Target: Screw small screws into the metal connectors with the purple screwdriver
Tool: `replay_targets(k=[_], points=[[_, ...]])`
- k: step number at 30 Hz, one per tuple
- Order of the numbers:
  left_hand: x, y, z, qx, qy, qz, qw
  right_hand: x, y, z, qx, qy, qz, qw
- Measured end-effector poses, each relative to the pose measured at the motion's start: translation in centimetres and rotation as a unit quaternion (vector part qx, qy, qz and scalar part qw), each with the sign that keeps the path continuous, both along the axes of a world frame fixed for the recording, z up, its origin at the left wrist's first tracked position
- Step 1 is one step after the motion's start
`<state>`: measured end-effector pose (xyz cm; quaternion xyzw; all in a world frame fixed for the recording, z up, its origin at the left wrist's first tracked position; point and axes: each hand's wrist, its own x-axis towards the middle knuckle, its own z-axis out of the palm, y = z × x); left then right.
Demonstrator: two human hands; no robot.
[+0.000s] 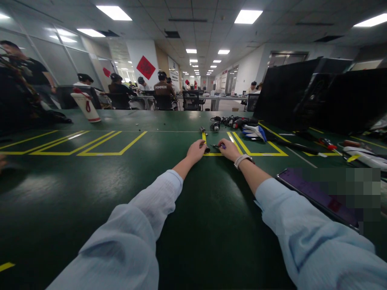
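Observation:
My left hand (196, 151) is closed, its fingertips on a small dark cylindrical part (207, 150) low over the green table (193, 201). Facing it from the right, my right hand (229, 150) grips a slim screwdriver (215, 146) with a purple handle. The screwdriver's tip points left toward the cylindrical part, and I cannot tell whether they touch. Just beyond my hands lies another small metal part (202, 129) by a strip of yellow tape (211, 154).
Farther back are several dark metal parts (215, 126) and a blue-and-white glove (254, 133). A dark-screened device (314, 197) lies beside my right arm. Black monitors (290, 88) stand at right, a white tumbler (86, 105) at left. People sit at tables beyond.

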<state>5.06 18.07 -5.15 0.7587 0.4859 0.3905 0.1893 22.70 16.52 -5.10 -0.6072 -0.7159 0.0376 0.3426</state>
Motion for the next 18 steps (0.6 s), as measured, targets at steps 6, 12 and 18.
replay_targets(k=[6, 12, 18], points=[[-0.1, -0.2, 0.0, 0.008, 0.017, -0.03, 0.999, 0.0, -0.6, 0.1, 0.0, -0.019, 0.006, 1.0], [-1.2, -1.3, 0.1, 0.026, 0.034, -0.051, 0.998, -0.6, -2.1, 0.9, 0.065, 0.028, -0.001, 0.997], [-2.3, -3.3, 0.7, 0.033, 0.049, -0.063, 0.996, -2.1, -4.6, 1.1, 0.117, 0.162, -0.034, 0.979]])
